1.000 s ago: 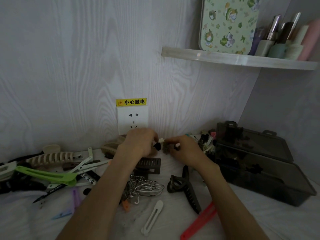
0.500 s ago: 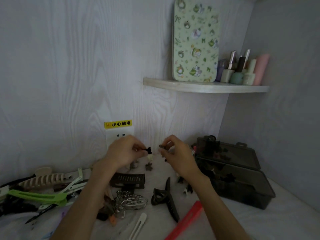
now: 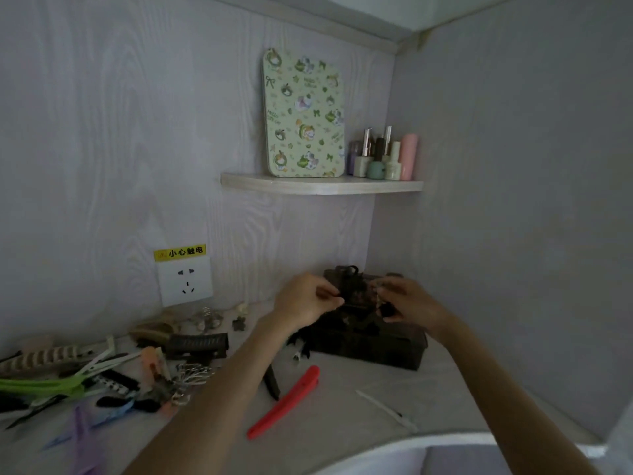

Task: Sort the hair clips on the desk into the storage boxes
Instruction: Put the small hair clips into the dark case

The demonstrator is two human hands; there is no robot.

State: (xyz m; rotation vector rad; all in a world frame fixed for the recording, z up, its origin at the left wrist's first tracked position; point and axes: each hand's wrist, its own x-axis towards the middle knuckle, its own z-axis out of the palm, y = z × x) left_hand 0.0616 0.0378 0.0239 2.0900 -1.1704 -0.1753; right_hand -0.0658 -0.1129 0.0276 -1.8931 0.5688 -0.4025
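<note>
Hair clips [image 3: 102,378] are spread mostly over the left part of the desk [image 3: 359,399], while the dark translucent storage box [image 3: 376,347] stands open in the back corner, with small dark clips already heaped inside. Both hands are held over the box: the left hand [image 3: 303,301] is pinched narrow on something small and dark, and the right hand [image 3: 407,301] is curled around a small cluster, though what exactly is gripped cannot be told in the dim, blurred view. Such small clips are judged light, stiff and somewhat slick, with sprung jaws and fine teeth that snag on one another; each is best taken by its pinch tabs or along the spine, not by the teeth. The long red clip [image 3: 284,402] and the lime-green clip [image 3: 44,385] are judged easy to lift at mid-length, whereas the silver wire claw clip [image 3: 191,373] is likely to tangle with its neighbours and is better lifted clear from above. A black clip [image 3: 270,380] is partly hidden beneath the left forearm. A slim white clip [image 3: 383,404] lies apart near the desk's front edge. Little stands in the way of the box itself, but its raised lid and the crowded heap leave small room. The wall socket [image 3: 185,284] sits just above the clutter, and the shelf [image 3: 318,185] with a patterned tin [image 3: 303,114] and bottles [image 3: 383,156] is well overhead
</note>
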